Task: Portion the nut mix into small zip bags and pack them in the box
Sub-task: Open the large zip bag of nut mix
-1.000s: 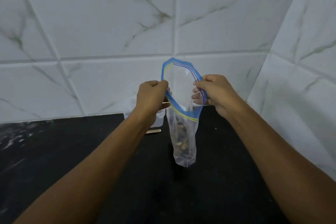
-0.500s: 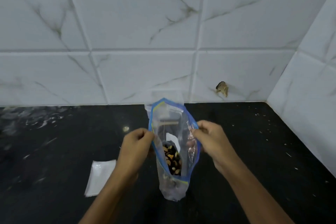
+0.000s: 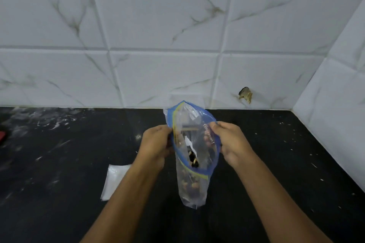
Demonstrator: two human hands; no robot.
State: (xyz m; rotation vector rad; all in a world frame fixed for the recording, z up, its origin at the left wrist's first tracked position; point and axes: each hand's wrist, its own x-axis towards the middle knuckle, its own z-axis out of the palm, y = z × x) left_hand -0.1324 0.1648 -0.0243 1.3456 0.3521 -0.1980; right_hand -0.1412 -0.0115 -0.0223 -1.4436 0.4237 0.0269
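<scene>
1. While both hands spread its mouth, the clear plastic zip bag with a blue seal strip (image 3: pixel 194 156) hangs upright above the black stone surface (image 3: pixel 59 163), so the nut mix (image 3: pixel 190 183) stays settled at its bottom.
2. The left hand (image 3: pixel 156 145) pinches the left rim; the right hand (image 3: pixel 230 142) pinches the right rim.
3. A flat, empty small clear bag (image 3: pixel 115 180) lies on the surface to the left, probably awaiting a portion.

A zip bag (image 3: pixel 192 163) stands at the centre above the counter (image 3: pixel 276 163), with nut mix (image 3: pixel 190 182) in its lower part. The left hand (image 3: pixel 156 144) pinches its left rim, the right hand (image 3: pixel 231 142) its right rim. An empty bag (image 3: pixel 114 181) lies on the counter to the left. The tiled wall (image 3: pixel 158 25) rises behind and at right.
</scene>
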